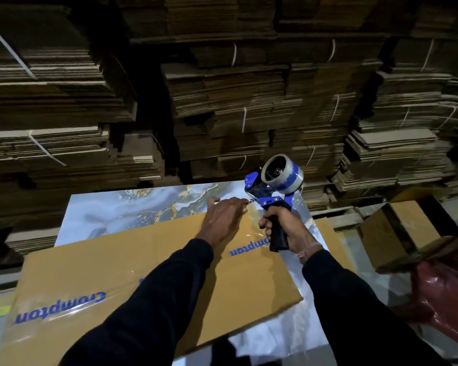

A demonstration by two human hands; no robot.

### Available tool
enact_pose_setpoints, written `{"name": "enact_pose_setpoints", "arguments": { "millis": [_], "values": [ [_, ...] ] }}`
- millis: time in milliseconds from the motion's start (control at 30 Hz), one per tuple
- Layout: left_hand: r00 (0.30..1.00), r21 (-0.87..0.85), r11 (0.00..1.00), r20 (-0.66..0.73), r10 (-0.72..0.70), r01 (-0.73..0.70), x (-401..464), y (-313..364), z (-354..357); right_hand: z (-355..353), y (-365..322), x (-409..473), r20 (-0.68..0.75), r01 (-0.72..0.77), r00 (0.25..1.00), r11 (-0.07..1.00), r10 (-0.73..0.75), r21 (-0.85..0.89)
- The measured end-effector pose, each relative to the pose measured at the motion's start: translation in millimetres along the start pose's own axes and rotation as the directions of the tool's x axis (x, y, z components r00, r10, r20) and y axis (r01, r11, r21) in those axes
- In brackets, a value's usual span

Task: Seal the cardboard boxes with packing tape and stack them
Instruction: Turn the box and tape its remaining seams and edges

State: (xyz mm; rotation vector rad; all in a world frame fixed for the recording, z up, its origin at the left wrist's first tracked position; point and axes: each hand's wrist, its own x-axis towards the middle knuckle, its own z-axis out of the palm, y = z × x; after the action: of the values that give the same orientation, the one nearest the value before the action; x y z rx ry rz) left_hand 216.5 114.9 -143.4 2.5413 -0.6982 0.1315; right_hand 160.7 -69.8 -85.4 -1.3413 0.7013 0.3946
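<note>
Box: a cardboard box (pixel 148 281) with blue "crompton" print lay flat across the lower centre of the frame, on a marbled table top (pixel 132 207); its far right corner reached toward the middle of the frame.
Tape on box: a glossy clear strip (pixel 257 233) ran over the box's far right end, near the printed word (a shinier patch also showed at the lower left of the box).
Left hand: the left hand (pixel 222 215) lay palm down on the far right corner of the box, fingers stretched out and flat, tips at the box edge just beside the dispenser's front.
Right hand: the right hand (pixel 288 228) was wrapped tight around the black handle of the tape dispenser (pixel 273 191), right of centre.
Dispenser: blue frame, a roll of clear tape (pixel 283 174) on top, tilted, its front end down at the corner of the box by the left fingertips.
Sleeves: both arms wore dark long sleeves (pixel 169 299).
Right side: an open cardboard box (pixel 399 228) stood at the right edge of the frame, with something red and shiny (pixel 450 294) below it (too blurred to identify).
Background: bundles of flat cardboard sheets (pixel 249 101), tied with white straps, filled the whole upper half of the frame.
</note>
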Motion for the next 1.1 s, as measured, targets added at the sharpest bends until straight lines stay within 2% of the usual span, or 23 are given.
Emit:
{"name": "enact_pose_setpoints", "arguments": {
  "millis": [167,400,1100],
  "values": [
    [0.999,0.029,0.999,-0.029,-0.017,0.018,17,-35,-14,33,-19,15,0.026,0.009,1.0,1.0,-0.009,-0.006],
    [0.998,0.081,0.995,0.0,-0.067,0.066,29,-74,-29,73,-34,34,0.077,-0.006,0.997,0.998,0.011,-0.057],
    [0.999,0.108,0.993,-0.008,-0.041,0.042,22,-72,-25,42,-9,1,0.096,-0.006,0.995,1.0,0.006,-0.001]
  ]
}}
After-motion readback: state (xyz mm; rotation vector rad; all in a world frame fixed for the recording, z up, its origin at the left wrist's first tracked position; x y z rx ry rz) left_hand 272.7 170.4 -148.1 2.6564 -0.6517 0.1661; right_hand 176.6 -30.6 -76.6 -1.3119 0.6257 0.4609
